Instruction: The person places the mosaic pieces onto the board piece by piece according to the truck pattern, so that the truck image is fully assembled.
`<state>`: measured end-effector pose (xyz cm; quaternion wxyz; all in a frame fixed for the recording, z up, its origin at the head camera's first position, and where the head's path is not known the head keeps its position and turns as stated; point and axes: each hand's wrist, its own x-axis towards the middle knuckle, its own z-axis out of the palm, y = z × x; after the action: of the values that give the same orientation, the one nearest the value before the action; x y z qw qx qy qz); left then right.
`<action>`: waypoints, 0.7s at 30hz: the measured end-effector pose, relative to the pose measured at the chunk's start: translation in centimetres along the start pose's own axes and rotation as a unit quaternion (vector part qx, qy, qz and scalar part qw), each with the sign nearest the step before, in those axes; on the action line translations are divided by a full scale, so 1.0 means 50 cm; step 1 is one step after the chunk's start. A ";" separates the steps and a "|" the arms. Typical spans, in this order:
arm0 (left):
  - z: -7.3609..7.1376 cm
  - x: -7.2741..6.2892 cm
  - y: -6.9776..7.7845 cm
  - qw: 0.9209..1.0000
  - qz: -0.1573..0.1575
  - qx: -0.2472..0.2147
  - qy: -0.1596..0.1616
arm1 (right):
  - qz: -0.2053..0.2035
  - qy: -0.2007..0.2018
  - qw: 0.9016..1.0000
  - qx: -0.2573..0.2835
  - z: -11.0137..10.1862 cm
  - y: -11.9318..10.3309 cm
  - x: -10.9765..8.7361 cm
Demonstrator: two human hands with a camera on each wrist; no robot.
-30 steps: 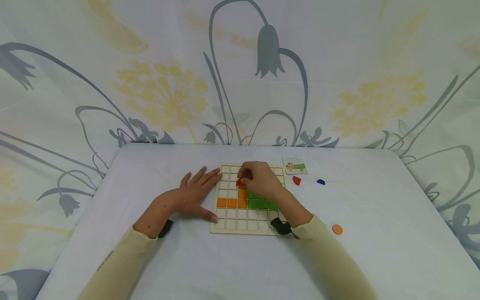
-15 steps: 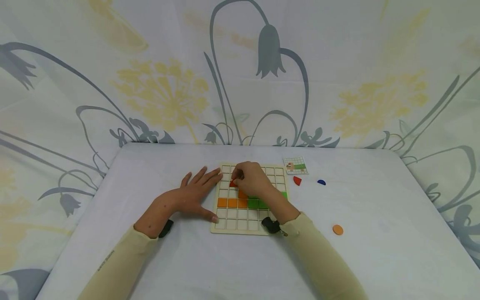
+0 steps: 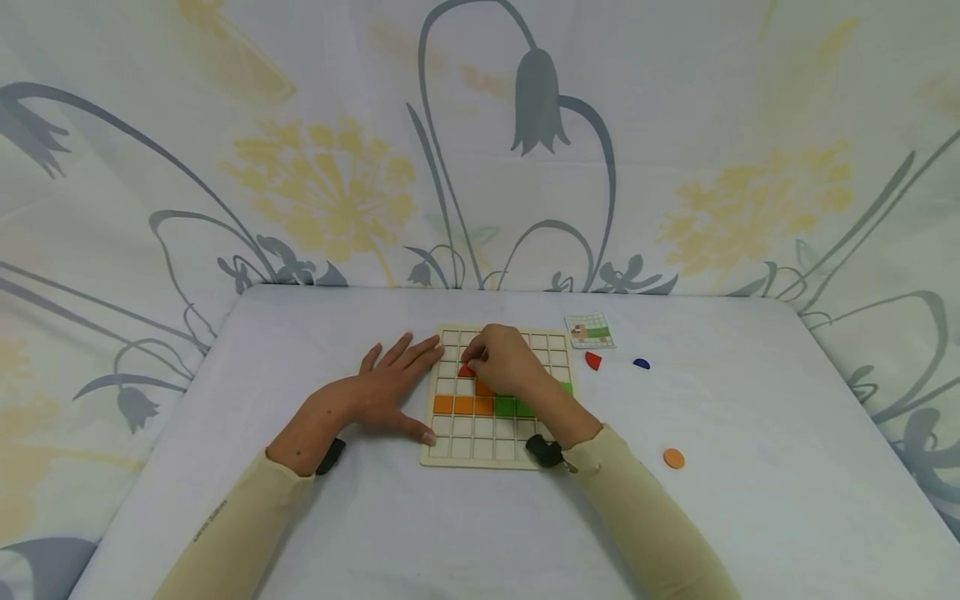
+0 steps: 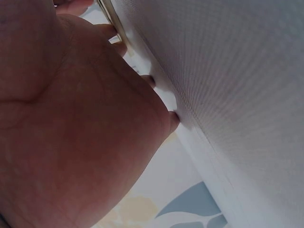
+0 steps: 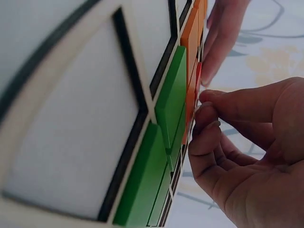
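Observation:
My right hand [image 3: 506, 358] is over the upper left of the wooden grid board [image 3: 462, 450], thumb and fingers pinching a small red piece [image 3: 466, 370] with a curved edge. That piece sits at a cell up and left of the orange squares [image 3: 463, 406]. In the right wrist view the thumb and fingertips meet close to the board, and only a sliver of red shows. My left hand [image 3: 386, 392] lies spread on the table, with fingertips and thumb touching the board's left edge. Green squares [image 3: 506, 407] fill cells under my right wrist, partly hidden by it.
Right of the board lie a red quarter-circle piece [image 3: 593, 361], a blue half-circle piece [image 3: 641, 364] and an orange disc [image 3: 674, 458]. A small printed pattern card [image 3: 589, 331] is at the board's upper right corner. A floral cloth [image 3: 480, 167] hangs behind the white table.
My right hand has shifted about one cell to the left with the red piece, then stayed nearly still. The left hand holds its place at the board's edge.

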<state>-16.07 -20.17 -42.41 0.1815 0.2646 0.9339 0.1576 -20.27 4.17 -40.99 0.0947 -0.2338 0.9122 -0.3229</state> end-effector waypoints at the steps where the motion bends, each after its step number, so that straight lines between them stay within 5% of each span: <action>1: -0.001 -0.001 0.000 1.000 0.000 0.001 0.000 | -0.001 0.000 1.000 -0.001 -0.001 0.001 -0.001; 13: 0.003 0.007 0.000 1.000 -0.007 0.010 -0.003 | 0.008 0.036 0.999 0.007 -0.083 0.072 -0.050; 21: 0.004 0.008 0.002 1.000 -0.009 0.007 -0.004 | 0.064 0.072 0.995 -0.033 -0.156 0.156 -0.075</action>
<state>-16.25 -19.84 -42.67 0.1852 0.2578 0.9366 0.1483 -22.36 15.55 -39.82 0.0419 -0.1541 0.9399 -0.3017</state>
